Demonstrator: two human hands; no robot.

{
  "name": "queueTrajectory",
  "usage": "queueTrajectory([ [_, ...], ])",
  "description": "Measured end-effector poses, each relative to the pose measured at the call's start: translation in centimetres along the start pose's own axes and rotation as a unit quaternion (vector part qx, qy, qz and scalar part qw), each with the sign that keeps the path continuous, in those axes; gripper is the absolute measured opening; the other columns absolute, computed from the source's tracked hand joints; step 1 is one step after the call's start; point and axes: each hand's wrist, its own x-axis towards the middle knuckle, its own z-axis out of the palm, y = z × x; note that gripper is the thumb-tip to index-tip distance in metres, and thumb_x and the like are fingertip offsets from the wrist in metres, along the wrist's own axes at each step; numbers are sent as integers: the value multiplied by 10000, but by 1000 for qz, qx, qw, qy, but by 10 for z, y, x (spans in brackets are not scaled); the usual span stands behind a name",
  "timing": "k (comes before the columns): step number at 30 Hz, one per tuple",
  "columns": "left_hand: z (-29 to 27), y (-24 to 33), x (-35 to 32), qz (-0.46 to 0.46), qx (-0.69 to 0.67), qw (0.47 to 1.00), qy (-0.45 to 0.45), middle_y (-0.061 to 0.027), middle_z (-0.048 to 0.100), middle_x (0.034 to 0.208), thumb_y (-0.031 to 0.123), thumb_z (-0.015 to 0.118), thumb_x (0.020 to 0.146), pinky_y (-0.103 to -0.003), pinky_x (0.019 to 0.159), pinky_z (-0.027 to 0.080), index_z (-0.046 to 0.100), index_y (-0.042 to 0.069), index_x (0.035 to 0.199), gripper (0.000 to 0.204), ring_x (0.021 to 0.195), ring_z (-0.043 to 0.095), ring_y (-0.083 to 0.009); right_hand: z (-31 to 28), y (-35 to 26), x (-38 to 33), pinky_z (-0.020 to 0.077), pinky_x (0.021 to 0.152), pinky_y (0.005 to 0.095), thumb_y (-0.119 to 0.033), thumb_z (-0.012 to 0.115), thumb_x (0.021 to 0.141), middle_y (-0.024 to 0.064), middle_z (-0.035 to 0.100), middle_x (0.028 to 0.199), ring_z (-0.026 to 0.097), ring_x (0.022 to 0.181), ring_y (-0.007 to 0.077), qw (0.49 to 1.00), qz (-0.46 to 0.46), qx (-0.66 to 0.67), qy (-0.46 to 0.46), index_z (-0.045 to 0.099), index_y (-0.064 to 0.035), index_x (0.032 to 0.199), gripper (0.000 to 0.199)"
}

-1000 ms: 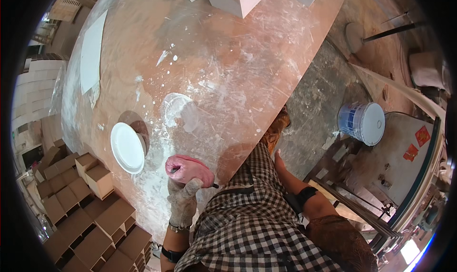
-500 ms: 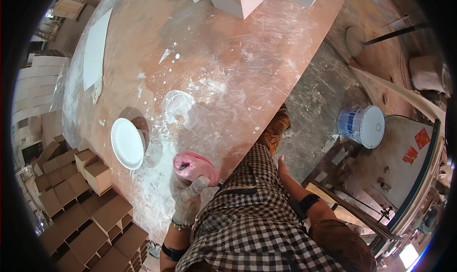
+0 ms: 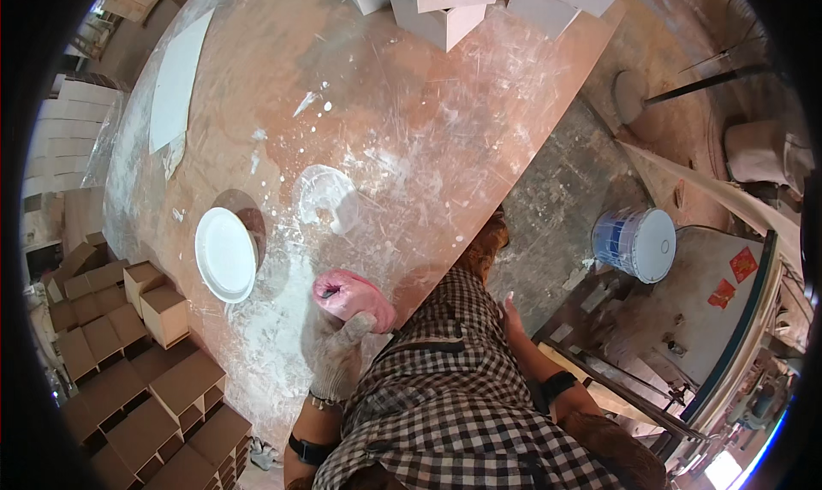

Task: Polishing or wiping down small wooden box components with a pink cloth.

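My left hand [image 3: 338, 353], in a pale knitted glove, is closed around a soft pink roll [image 3: 355, 300] with a dark hole in its near end. It holds the roll low over the near side of a brown work table [image 3: 402, 87] smeared with white. My right hand [image 3: 511, 317] is bare and hangs beside my checked apron [image 3: 462, 379]. Its visible fingers are stretched out, and nothing shows in them; part of it is hidden. Left of the roll, a round white tub [image 3: 226, 255] stands on the table.
Pale boxes [image 3: 449, 19] stand along the table's far edge. A white sheet [image 3: 178, 87] lies at the far left. Stacked brown boxes [image 3: 158, 404] fill the lower left. On the floor to the right is a white-and-blue bucket [image 3: 635, 243], close to a pale panel with red papers.
The view has shifted a little, so the boxes, bucket and table sit slightly differently in it. My left hand keeps its hold on the pink roll. My right hand still hangs at my side.
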Motion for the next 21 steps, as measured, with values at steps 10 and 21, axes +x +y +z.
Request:
queueTrajectory([
  [10,-8,28,-6,43,-21,997,-65,-7,570,1016,117,689,758,-283,886,401,523,50,1130,413,953,530,-132,-17,-92,12,474,779,307,-268,564,895,149,598,1085,599,875,201,897,-328,-240,173,325,6,1383,609],
  [21,-37,33,-44,157,-24,987,-21,-16,533,1115,133,561,906,-273,896,418,470,52,1231,347,1028,504,-119,211,-82,-168,320,1028,373,-205,673,764,168,407,1326,411,1209,252,619,-505,-357,-483,251,6,1401,793],
])
